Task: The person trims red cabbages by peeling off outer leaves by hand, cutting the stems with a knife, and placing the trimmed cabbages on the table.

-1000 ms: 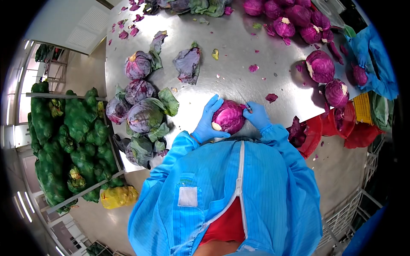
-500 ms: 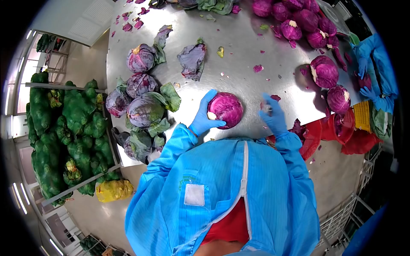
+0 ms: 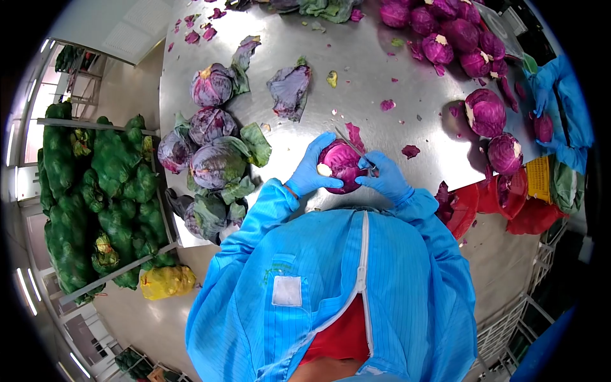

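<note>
A peeled red cabbage rests on the steel table in front of my body, its pale cut stem facing left. My left hand is wrapped round its left side. From the right, my right hand grips a small knife, whose thin blade points up and left across the cabbage's top. A torn purple leaf piece shows just beyond the blade. Left of my hands lie several untrimmed cabbages with loose outer leaves.
Peeled cabbages are piled at the table's far right, with two more nearer. Red baskets stand below the right edge. A co-worker's blue sleeve is at far right. Green net sacks fill a rack at left.
My right hand has moved left from beside the cabbage and brought the knife onto it. A torn leaf piece now shows by the blade. My left hand keeps its hold.
</note>
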### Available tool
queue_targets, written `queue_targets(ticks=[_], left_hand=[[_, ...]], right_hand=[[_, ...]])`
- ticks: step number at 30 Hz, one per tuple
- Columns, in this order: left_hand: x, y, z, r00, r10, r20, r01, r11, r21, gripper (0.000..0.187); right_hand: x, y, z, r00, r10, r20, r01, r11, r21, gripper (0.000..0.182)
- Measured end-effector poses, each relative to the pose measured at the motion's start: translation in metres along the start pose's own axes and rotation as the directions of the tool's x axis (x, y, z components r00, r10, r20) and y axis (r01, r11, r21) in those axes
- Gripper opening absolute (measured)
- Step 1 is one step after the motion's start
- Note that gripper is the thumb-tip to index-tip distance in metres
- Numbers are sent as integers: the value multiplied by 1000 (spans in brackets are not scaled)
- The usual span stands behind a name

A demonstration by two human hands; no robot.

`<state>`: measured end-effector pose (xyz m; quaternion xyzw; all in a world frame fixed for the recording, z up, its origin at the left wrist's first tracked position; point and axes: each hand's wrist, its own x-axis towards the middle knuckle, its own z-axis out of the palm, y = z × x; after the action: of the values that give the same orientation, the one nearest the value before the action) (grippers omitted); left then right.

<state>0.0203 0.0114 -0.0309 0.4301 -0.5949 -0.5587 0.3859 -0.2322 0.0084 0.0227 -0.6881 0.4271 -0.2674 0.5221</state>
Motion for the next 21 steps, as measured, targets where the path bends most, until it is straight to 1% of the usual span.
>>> queue_targets(ticks=[2,5,8,11,14,15,17,18,20,21], left_hand=[[1,0,-1,1000,12,1,-12,1000,27,116],[1,2,-1,999,26,-20,-24,997,67,113],[2,7,0,998,14,-53,-12,999,38,109],[4,7,5,992,-26,-121,24,1000,-18,105],[5,9,4,978,-84,-189,72,995,-69,102],[6,11,5,973,-106,-208,89,992,-88,102],[7,13,6,974,-115,-194,100,991,-88,99],[7,14,6,975,-121,-187,106,991,-86,98],[8,10,11,966,-108,-235,95,993,-65,102],[8,9,14,962,-103,-253,92,994,-52,104]], right_hand=[[0,5,6,998,-4,-55,13,987,161,31],[1,10,-4,997,-20,69,28,992,-127,22],[-6,12,2,1000,17,-23,-16,999,36,17],[-14,-1,-10,997,71,18,-71,997,1,18],[-35,25,-12,991,95,-92,-88,993,74,17],[-39,35,-18,981,146,-130,-140,988,59,17],[-44,51,-27,948,240,-207,-238,971,35,18],[-41,44,-27,941,258,-218,-259,966,25,18],[-29,33,-25,924,293,-245,-300,954,10,21],[-22,20,-19,952,151,-265,-161,987,-15,27]])
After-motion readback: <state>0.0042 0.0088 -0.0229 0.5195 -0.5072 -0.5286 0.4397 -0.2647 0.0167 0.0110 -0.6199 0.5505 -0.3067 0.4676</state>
